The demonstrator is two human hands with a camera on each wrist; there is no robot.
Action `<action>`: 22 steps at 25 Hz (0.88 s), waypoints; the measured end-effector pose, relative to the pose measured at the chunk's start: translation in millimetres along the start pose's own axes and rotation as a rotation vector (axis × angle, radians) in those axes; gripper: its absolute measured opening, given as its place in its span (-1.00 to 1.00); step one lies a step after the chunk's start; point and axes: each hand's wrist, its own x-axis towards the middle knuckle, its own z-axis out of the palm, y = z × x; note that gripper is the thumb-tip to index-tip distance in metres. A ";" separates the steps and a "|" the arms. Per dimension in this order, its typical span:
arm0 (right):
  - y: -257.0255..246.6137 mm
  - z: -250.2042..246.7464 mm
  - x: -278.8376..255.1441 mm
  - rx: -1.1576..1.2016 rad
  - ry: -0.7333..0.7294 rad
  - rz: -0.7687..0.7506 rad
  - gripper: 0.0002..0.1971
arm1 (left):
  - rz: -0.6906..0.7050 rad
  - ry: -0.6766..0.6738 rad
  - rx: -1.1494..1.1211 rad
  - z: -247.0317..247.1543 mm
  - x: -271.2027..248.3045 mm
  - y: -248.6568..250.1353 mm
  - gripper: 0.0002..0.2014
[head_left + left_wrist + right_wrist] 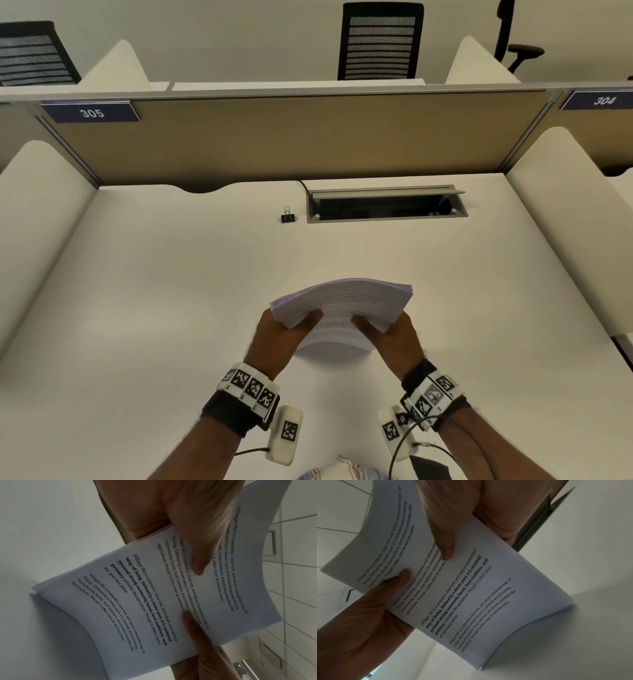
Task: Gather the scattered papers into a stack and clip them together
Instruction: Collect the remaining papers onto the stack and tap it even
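Note:
A stack of printed white papers (346,308) stands on its lower edge on the white desk (171,308), bowed and tilted. My left hand (284,329) grips its left side with the thumb on the printed face. My right hand (387,330) grips the right side the same way. In the left wrist view the papers (154,595) show text, with the left thumb (197,561) pressed on the page. The right wrist view shows the papers (479,595) under the right thumb (445,545). A black binder clip (288,216) stands far back on the desk, untouched.
An open grey cable hatch (385,205) is set into the desk right of the clip. A tan partition (291,137) closes the back, and white dividers (565,212) flank both sides. Office chairs (380,41) stand beyond the partition.

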 end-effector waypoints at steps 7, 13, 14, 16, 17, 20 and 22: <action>3.6 -1.2 10.7 -0.058 -0.029 0.046 -0.74 | -0.090 -0.015 0.008 1.1 8.2 -16.6 -0.73; -10.1 -5.1 30.5 -0.108 -0.098 0.052 -0.64 | -0.155 0.023 -0.156 -2.1 28.3 -2.8 -0.86; -11.5 -5.6 35.0 -0.135 -0.114 0.050 -0.62 | -0.168 0.024 -0.194 -3.5 33.7 -1.1 -0.84; -14.6 -4.0 43.8 -0.170 -0.134 0.042 -0.64 | -0.196 0.022 -0.237 -6.3 46.1 -0.6 -0.78; -15.6 -2.2 47.8 -0.165 -0.134 0.041 -0.66 | -0.215 0.030 -0.250 -7.2 52.8 -2.3 -0.75; -14.6 2.6 61.2 -0.132 -0.108 0.062 -0.66 | -0.269 0.059 -0.287 -9.0 72.7 -6.5 -0.73; -11.0 3.6 71.3 -0.128 -0.110 0.080 -0.66 | -0.290 0.055 -0.262 -9.0 84.8 -9.2 -0.70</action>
